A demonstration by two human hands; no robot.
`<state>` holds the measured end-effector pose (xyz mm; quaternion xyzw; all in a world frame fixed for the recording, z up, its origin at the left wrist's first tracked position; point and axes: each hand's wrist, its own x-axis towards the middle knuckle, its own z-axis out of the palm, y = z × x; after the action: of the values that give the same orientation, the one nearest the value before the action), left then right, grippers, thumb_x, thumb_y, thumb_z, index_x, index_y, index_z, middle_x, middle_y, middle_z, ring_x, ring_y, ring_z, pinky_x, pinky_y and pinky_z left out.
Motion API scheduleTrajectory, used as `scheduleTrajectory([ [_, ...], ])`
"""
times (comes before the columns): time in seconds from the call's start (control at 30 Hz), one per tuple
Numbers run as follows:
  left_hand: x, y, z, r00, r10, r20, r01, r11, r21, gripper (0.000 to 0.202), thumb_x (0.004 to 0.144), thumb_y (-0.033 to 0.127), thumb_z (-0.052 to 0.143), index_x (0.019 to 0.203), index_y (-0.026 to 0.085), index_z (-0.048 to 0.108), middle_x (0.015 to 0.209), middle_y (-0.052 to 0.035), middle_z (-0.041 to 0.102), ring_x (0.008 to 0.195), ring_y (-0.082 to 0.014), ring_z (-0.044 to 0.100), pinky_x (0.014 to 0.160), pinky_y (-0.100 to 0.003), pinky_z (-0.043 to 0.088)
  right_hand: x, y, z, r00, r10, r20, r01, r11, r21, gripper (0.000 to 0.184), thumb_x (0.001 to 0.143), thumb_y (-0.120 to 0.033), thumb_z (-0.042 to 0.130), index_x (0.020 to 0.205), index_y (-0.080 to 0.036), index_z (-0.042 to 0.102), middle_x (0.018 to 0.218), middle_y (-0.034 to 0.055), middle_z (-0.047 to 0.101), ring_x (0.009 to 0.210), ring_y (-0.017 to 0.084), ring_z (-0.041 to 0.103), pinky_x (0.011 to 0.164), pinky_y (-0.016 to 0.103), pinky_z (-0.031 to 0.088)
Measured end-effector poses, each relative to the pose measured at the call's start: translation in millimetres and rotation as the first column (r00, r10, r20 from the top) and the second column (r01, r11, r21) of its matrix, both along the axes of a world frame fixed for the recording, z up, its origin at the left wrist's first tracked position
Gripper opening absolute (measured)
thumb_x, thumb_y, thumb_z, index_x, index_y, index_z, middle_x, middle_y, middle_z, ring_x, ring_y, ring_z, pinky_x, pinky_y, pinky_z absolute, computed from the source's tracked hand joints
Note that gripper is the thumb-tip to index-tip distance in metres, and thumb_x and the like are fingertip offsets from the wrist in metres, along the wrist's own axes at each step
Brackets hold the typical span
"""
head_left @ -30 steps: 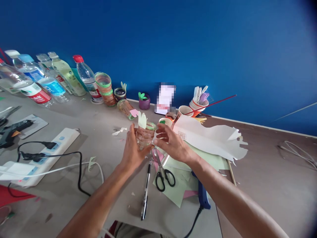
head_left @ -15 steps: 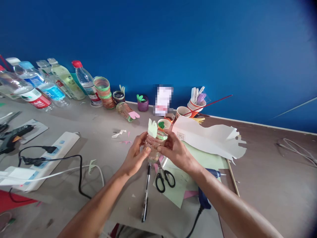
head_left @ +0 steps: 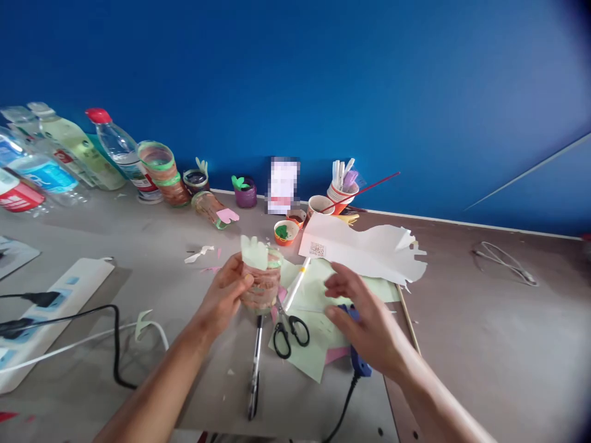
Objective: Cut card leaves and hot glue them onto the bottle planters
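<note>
Left hand (head_left: pixel 224 298) grasping painted cup (head_left: pixel 262 290), at 11 o'clock from scissors (head_left: pixel 289 325). Right hand (head_left: pixel 367 317) empty, fingers loosely curled, between cup's 3 and 4 o'clock. Best: light grip, thumb clear of paper cutout (head_left: pixel 254 252).

One blue glue gun (head_left: pixel 361 364), two black plugs (head_left: pixel 42 299)

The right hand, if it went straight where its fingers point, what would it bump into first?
Probably the white stick with the yellow band, lying on the green paper ahead of the right hand. The hand looks raised, so it might pass over; the depth is unclear.
</note>
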<state>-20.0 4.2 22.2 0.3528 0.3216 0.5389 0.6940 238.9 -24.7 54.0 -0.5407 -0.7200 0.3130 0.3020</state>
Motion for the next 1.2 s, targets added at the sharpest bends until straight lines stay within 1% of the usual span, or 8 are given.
scheduleTrajectory([
  [0.17,2,1,3.2,0.989,0.129,-0.079,-0.126,0.991,0.043,0.042,0.075,0.03,0.07,0.114,0.018,0.063,0.113,-0.0128,0.068,0.096,-0.027,0.065,0.076,-0.036,0.052,63,-59,-28.0,0.874,-0.354,0.332,0.324,0.935,0.144,0.039,0.092,-0.046,0.048,0.122,-0.023,0.053,0.087,0.0054,0.063,0.076,0.021,0.063,0.063,0.033,0.055],
  [0.27,4,1,2.2,0.987,0.134,-0.09,-0.131,0.991,0.034,0.043,0.074,0.028,0.069,0.115,0.02,0.062,0.12,-0.0125,0.065,0.102,-0.0294,0.063,0.08,-0.04,0.052,65,-73,-52.5,0.826,-0.371,0.424,0.35,0.928,0.13,0.045,0.089,-0.053,0.05,0.12,-0.02,0.054,0.082,0.005,0.063,0.066,0.02,0.062,0.056,0.032,0.054],
  [0.37,5,1,0.8,0.987,0.12,-0.108,-0.119,0.993,0.017,0.044,0.074,0.029,0.068,0.117,0.02,0.06,0.12,-0.0131,0.065,0.102,-0.031,0.063,0.079,-0.043,0.052,52,-70,-63.6,0.771,-0.387,0.506,0.379,0.917,0.123,0.052,0.088,-0.055,0.049,0.125,-0.019,0.05,0.089,0.0084,0.065,0.074,0.024,0.065,0.058,0.034,0.053],
  [0.57,7,0,3.8,0.982,0.144,-0.124,-0.143,0.99,0.012,0.043,0.072,0.029,0.069,0.114,0.02,0.06,0.117,-0.0135,0.065,0.1,-0.0318,0.063,0.075,-0.042,0.051,44,-60,-56.0,0.723,-0.33,0.607,0.407,0.913,0.012,0.054,0.087,-0.054,0.049,0.131,-0.022,0.045,0.099,0.0092,0.067,0.079,0.026,0.067,0.06,0.035,0.052],
  [0.67,8,-2,5.9,0.982,0.124,-0.139,-0.125,0.992,0.004,0.044,0.072,0.031,0.07,0.114,0.019,0.061,0.115,-0.014,0.066,0.098,-0.0314,0.063,0.071,-0.039,0.05,43,-63,-53.3,0.705,-0.334,0.626,0.401,0.915,0.037,0.057,0.086,-0.053,0.051,0.134,-0.023,0.043,0.103,0.0098,0.063,0.079,0.026,0.066,0.062,0.036,0.052],
  [0.77,9,-2,6.1,0.984,0.111,-0.137,-0.112,0.994,0.005,0.045,0.073,0.031,0.069,0.115,0.018,0.061,0.114,-0.0144,0.066,0.097,-0.0316,0.063,0.069,-0.039,0.05,38,-66,-53.3,0.695,-0.344,0.632,0.396,0.916,0.063,0.059,0.085,-0.051,0.053,0.136,-0.024,0.041,0.102,0.0093,0.063,0.078,0.025,0.065,0.063,0.036,0.052],
  [0.97,8,-2,3.8,0.983,0.134,-0.125,-0.13,0.991,0.038,0.04,0.075,0.029,0.069,0.113,0.019,0.061,0.118,-0.0126,0.066,0.1,-0.0304,0.064,0.074,-0.04,0.051,27,-71,-57.9,0.714,-0.282,0.641,0.413,0.909,-0.06,0.058,0.091,-0.044,0.046,0.142,-0.018,0.034,0.087,0.0069,0.07,0.07,0.024,0.068,0.058,0.032,0.05],
  [1.2,7,-2,3.0,0.988,0.103,-0.119,-0.096,0.994,0.057,0.041,0.077,0.029,0.068,0.117,0.02,0.062,0.114,-0.0122,0.068,0.097,-0.0301,0.065,0.072,-0.038,0.052,27,-70,-59.6,0.697,-0.393,0.599,0.438,0.896,0.077,0.052,0.091,-0.038,0.044,0.138,-0.016,0.038,0.089,0.0088,0.072,0.067,0.026,0.069,0.053,0.033,0.049],
])
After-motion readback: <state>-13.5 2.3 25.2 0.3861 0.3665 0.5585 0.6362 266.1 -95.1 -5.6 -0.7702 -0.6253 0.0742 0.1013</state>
